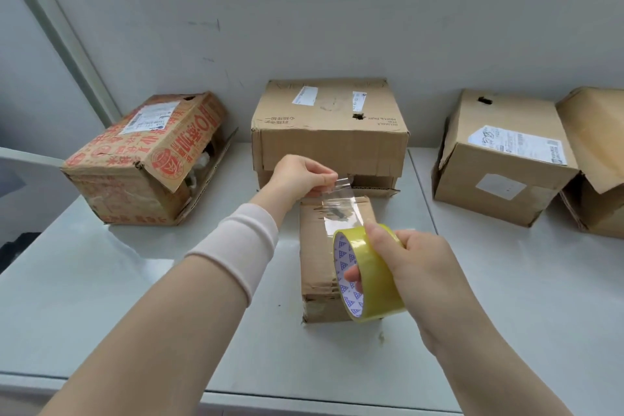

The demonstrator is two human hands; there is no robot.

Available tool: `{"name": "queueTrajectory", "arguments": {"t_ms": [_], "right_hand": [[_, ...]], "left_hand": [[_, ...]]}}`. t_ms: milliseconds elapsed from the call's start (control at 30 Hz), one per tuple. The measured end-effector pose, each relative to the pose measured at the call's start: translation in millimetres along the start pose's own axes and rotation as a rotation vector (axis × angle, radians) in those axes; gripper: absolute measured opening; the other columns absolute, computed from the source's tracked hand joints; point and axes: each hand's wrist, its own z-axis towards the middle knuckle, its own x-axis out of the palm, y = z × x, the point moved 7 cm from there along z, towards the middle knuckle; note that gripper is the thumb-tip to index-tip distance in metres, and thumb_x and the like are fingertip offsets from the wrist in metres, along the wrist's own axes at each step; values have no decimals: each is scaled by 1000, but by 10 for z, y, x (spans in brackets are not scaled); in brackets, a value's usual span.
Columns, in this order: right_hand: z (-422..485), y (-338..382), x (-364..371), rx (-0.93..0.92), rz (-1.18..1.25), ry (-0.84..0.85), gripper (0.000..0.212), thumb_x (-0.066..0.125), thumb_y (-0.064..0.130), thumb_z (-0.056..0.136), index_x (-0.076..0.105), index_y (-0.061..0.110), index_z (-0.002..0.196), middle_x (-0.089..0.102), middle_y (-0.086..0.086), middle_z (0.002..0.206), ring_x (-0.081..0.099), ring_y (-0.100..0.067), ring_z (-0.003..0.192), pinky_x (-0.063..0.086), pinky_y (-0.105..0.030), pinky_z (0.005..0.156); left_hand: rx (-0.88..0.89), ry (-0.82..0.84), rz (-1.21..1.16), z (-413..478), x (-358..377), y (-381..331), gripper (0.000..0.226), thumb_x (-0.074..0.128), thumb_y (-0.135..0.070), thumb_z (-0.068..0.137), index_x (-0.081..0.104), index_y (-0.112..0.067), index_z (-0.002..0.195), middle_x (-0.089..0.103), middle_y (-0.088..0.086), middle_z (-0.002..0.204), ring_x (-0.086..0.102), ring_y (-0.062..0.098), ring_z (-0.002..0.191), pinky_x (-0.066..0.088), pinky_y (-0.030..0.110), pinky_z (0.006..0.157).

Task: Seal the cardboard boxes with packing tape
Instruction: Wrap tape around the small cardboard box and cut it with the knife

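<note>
The tape roll [368, 275] in the right hand [423, 267] was glossy yellowish plastic, its core printed paper; the strip [341, 203] pulled to the left hand [297, 176] was clear and shiny. The box [317, 263] under the hands was matt brown cardboard, creased and rough-edged. Left of the hands, a red-printed box [141, 159] looked scuffed, with a paper label. The table [101, 280] was smooth, faintly glossy white. A soft cloth band [239, 246] wrapped the left forearm.

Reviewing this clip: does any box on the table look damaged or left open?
Yes. The red-printed box at the left lies with its end flap hanging open, contents showing. The middle box has a punched hole in its top, and so does the box to the right. The small box under the tape roll has torn edges.
</note>
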Motion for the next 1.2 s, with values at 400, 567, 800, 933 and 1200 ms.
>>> {"name": "queueTrajectory", "arguments": {"t_ms": [400, 567, 800, 933, 1200], "right_hand": [[29, -55, 103, -9, 4, -30, 30, 49, 39, 93, 64, 15, 82, 70, 1, 58, 63, -10, 49, 48, -22, 50], [-13, -80, 133, -42, 45, -74, 27, 49, 38, 93, 60, 17, 81, 70, 1, 56, 61, -9, 46, 51, -25, 50], [-27, -88, 146, -64, 74, -96, 28, 48, 39, 93, 59, 16, 81, 69, 2, 55, 60, -8, 43, 50, -20, 44], [-20, -83, 150, -83, 64, -99, 27, 48, 39, 93, 59, 17, 81, 68, 4, 54, 59, -8, 42, 49, -18, 43], [-6, -88, 177, -140, 107, -21, 35, 49, 47, 88, 59, 14, 82, 69, -2, 57, 61, -13, 45, 51, -22, 46]], "left_hand": [[-118, 48, 244, 68, 78, 270, 13, 78, -38, 75, 75, -28, 82, 67, -7, 84, 60, 9, 80, 49, 22, 73], [-237, 145, 377, 120, 64, 338, 26, 75, -49, 74, 75, -30, 92, 69, -3, 98, 62, 18, 97, 54, 31, 88], [-295, 180, 469, 194, 39, 402, 49, 70, -56, 74, 69, -20, 107, 69, -2, 102, 63, 14, 96, 54, 27, 85], [-48, 89, 496, 120, 71, 178, 30, 69, -46, 81, 71, -19, 93, 62, -7, 76, 56, 11, 78, 43, 18, 60], [135, 109, 398, -131, 171, 189, 28, 56, -49, 90, 71, -25, 85, 67, -6, 78, 54, 6, 71, 41, 20, 64]]}}
